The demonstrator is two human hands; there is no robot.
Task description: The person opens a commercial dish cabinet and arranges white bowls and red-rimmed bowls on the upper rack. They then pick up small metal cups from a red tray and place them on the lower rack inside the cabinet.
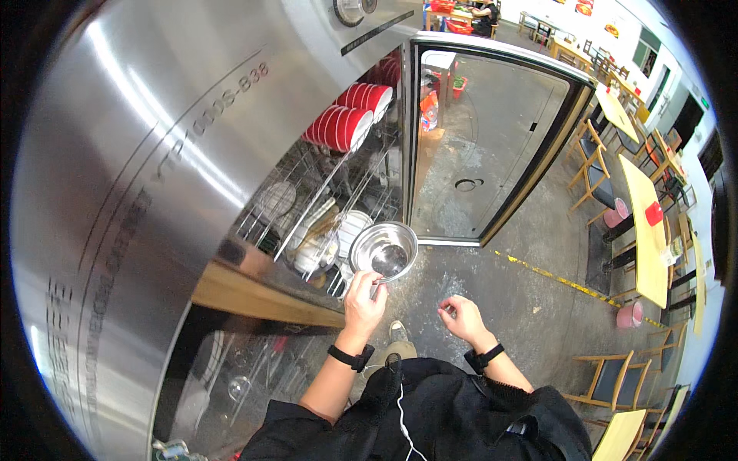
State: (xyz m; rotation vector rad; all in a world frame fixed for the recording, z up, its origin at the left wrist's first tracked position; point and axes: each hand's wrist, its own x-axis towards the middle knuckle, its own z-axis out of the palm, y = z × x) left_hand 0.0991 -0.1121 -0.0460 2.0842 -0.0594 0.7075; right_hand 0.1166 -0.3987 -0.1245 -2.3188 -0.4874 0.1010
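Observation:
My left hand [365,301] grips the near rim of a shiny metal bowl [384,252], its hollow side facing up. The bowl is at the opening of a stainless steel cabinet [144,144] with wire racks. To the right, my right hand [463,318] is in the air with its fingers curled, and whether it holds anything small cannot be told. Red bowls with white rims [340,128] stand stacked on their sides on an upper rack. Lower down, white dishes [353,226] and other ware lie on the racks, partly hidden by the bowl.
The cabinet's glass door [484,144] stands swung out ahead. Below the racks runs a wooden-coloured edge [271,299]. On the right are yellow tables [643,230], chairs [597,178] and pink bins [629,315]. A person [488,16] is at a far table.

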